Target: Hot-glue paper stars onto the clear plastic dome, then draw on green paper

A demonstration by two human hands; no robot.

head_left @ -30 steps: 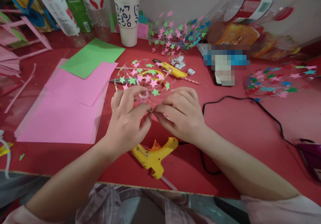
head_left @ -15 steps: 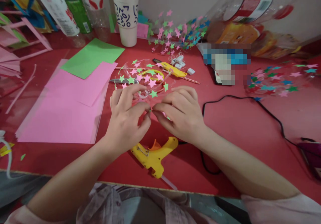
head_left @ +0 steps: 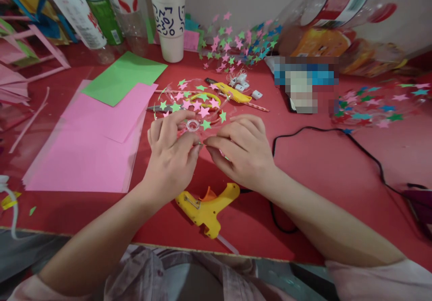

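My left hand pinches a tiny green piece between thumb and forefinger; too little of it shows to tell its kind. My right hand is closed in a pinch at the other side of the same piece, its fingertips almost touching the left ones. Just beyond the fingers lies a clear plastic bottle top part with a ring neck, pink and green paper stars stuck over it. Below the hands a yellow glue gun rests on its side, a clear glue stick poking from its rear.
Pink paper sheets and a green sheet lie left. Behind the stars is a yellow cutter. A white tumbler and bottles stand at the back. A black cord loops across the right; more star-covered clear plastic sits there.
My left thumb and forefinger have shifted slightly, straightening around the green piece. The right hand has hardly moved, and the table things stay where they were.
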